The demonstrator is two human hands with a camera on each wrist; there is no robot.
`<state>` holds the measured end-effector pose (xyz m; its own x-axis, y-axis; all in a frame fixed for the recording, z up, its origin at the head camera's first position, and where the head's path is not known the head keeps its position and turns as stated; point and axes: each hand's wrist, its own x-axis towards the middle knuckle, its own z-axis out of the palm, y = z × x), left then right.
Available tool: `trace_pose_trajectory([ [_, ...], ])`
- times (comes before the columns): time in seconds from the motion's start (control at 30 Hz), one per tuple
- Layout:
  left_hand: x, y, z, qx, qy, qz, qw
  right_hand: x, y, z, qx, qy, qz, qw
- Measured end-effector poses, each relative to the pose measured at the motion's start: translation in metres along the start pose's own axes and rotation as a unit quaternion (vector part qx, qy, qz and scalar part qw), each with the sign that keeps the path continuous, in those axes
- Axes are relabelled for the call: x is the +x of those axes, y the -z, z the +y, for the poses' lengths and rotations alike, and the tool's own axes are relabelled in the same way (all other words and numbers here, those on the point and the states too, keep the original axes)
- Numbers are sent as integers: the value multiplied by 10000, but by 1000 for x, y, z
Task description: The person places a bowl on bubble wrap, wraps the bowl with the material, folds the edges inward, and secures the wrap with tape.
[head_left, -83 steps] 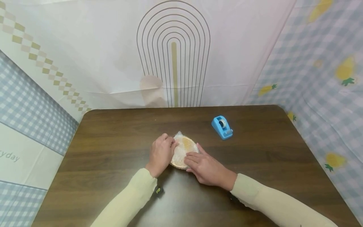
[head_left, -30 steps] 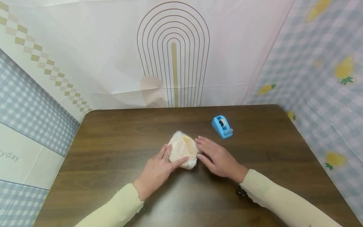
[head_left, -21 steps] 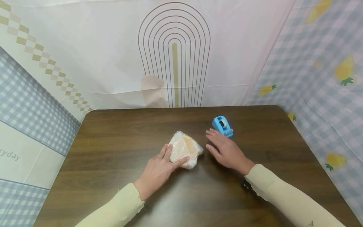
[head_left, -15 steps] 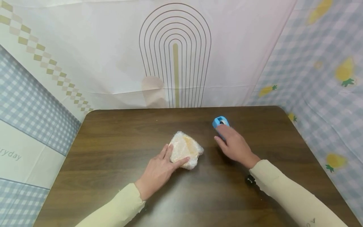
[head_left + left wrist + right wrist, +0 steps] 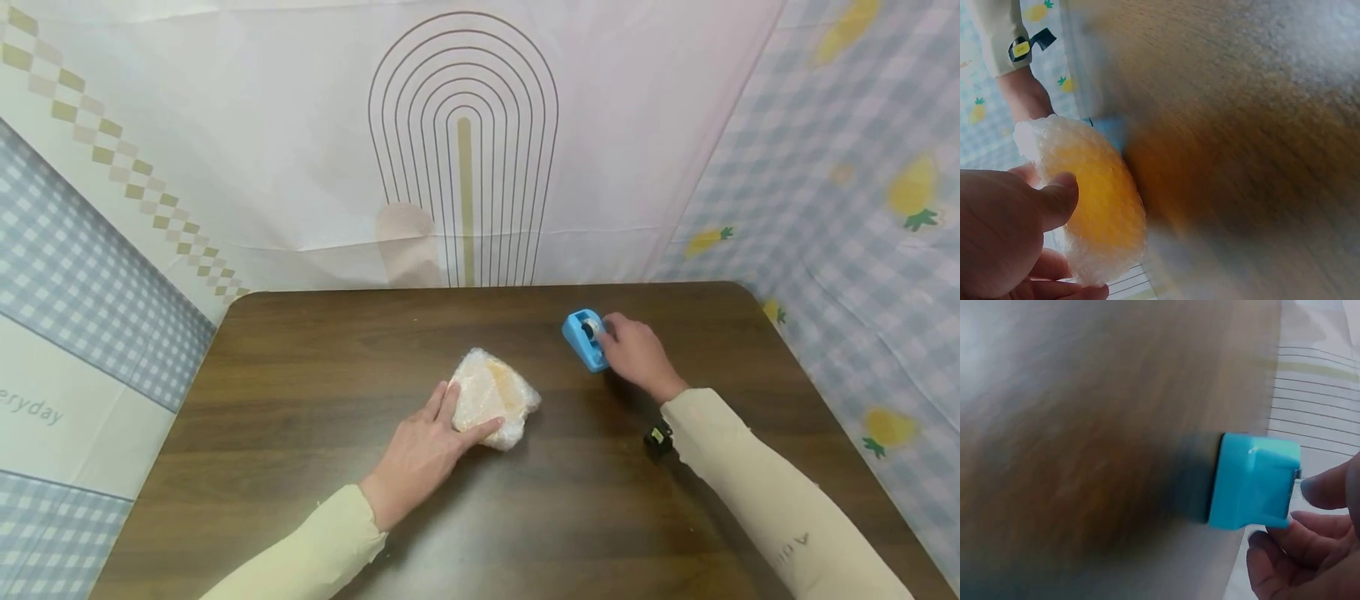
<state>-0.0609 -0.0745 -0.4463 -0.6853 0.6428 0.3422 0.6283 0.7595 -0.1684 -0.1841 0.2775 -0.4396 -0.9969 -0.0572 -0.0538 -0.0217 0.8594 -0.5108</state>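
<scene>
A flat bundle in bubble wrap [image 5: 491, 400], with something yellow showing through, lies on the wooden table. My left hand [image 5: 423, 446] holds its left and near sides, thumb across the wrap [image 5: 1100, 200] and fingers along the edge. Farther back on the right stands a blue tape dispenser [image 5: 587, 337] with a white tape roll in it. Right beside its cutter end is my right hand [image 5: 636, 350], fingers bent. The right wrist view has the thumb [image 5: 1325, 486] and fingertips around that end of the dispenser [image 5: 1254, 481]; whether they pinch the tape I cannot tell.
The dark brown table [image 5: 337, 358] reaches back to a white patterned curtain [image 5: 300, 150]. A blue checked cloth with pineapples [image 5: 847, 250] hangs along the right side. A small black device [image 5: 658, 439] is strapped to the right wrist.
My right hand has left the bundle and gone right and back to the dispenser. My left hand has shifted from the upper edge to the bundle's near left side and stayed there.
</scene>
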Motion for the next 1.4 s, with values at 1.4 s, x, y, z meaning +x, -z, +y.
trace_pose_trajectory([
  [1.4,0,-1,-2,-45,27,-42,10000,-29,26,21,2182,-1908,-1025,9516],
])
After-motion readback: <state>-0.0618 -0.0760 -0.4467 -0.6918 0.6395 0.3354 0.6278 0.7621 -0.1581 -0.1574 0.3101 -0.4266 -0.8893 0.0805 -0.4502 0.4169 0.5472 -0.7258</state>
